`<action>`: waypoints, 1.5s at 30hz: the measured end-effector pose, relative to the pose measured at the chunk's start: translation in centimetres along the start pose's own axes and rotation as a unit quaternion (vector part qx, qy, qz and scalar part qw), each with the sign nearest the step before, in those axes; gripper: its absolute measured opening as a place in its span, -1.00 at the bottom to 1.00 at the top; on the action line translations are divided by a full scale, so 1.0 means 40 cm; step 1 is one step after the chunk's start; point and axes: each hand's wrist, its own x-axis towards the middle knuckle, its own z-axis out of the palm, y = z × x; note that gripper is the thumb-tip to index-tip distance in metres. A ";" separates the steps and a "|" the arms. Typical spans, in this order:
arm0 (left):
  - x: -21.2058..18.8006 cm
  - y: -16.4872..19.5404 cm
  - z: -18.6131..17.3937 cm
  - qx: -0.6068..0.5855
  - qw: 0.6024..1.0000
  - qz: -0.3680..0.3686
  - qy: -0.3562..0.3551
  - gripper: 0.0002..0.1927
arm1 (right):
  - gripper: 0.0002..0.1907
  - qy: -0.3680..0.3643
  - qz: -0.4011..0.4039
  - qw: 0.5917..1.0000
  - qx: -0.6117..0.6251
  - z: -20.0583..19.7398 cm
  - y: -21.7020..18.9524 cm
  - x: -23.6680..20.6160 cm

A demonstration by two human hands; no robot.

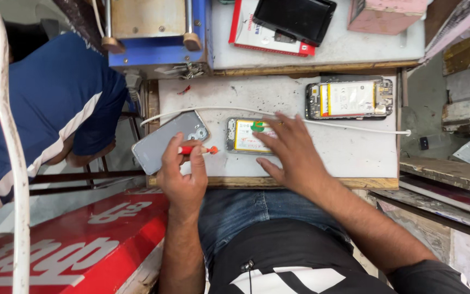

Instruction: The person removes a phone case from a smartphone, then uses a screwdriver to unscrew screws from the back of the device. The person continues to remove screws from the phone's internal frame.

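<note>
Your left hand [183, 177] is closed around a slim red-handled screwdriver [197, 149], tip pointing toward the opened phone with the yellow battery [248, 136], not yet touching it. That phone is your landmark, lying face down near the front edge of the scuffed white worktop [354, 158].

Your right hand [292, 149] lies flat and spread over the landmark phone's right half, pinning it, gripping nothing.

Just left of it, a grey phone back cover [167, 142] rests partly over the worktop's edge, beside your left hand. A white cable [344, 126] runs behind the landmark phone. Behind it and to the right, a second opened phone with a pale battery [350, 99] lies well apart.

Progress, judged: back is off, internals exposed. Whether any screws are out is too small to tell; work inside seems hardly begun.

A person in a blue shirt [50, 103] sits far left.
</note>
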 end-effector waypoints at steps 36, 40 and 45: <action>0.079 0.111 -0.013 0.226 0.946 -0.042 -0.230 -0.73 | -0.38 -0.088 -0.007 0.992 -0.088 0.057 0.018 0.035; 0.078 0.111 -0.017 0.132 0.969 0.062 -0.199 -0.73 | -0.47 -0.074 -0.039 0.996 -0.044 0.062 0.001 0.009; 0.060 0.096 -0.001 0.158 0.971 -0.005 -0.180 -0.76 | -0.48 -0.101 -0.041 0.994 0.004 0.088 -0.058 -0.042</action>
